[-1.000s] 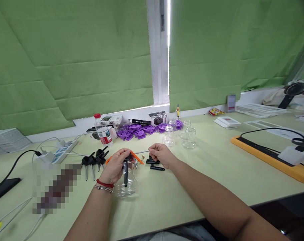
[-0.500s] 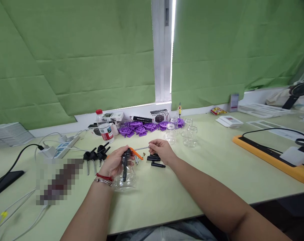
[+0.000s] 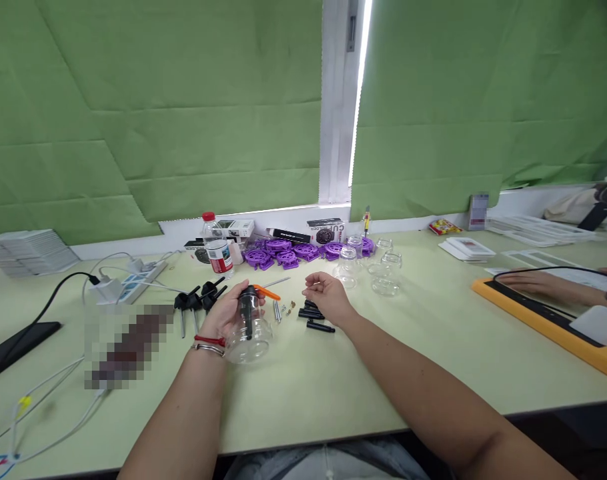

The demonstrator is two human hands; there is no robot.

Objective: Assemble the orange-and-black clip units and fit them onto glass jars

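Observation:
My left hand point(image 3: 227, 315) is closed round a clear plastic bottle point(image 3: 251, 337) with a black pump head and an orange trigger point(image 3: 266, 291), held tilted just above the table. Right of it, my right hand point(image 3: 327, 297) hovers with loosely curled fingers apart and nothing in them. A thin grey rod point(image 3: 277, 283) lies between the hands, past the trigger. Under my right hand lie black tubes point(image 3: 315, 317), with small screws point(image 3: 287, 308) and short metal pins point(image 3: 276, 311) beside them.
Black pump heads point(image 3: 199, 300) lie left of the bottle. Behind are a water bottle point(image 3: 218, 253), purple parts point(image 3: 293, 253), clear jars point(image 3: 381, 275) and a power strip point(image 3: 132, 287). At the right, another person's hand point(image 3: 531, 283) rests by an orange tray point(image 3: 543, 319).
My right hand let go of the thin rod it pinched and opened. My left hand tilted the bottle and drew it nearer. The view swung left, and another person's hand appeared at the right.

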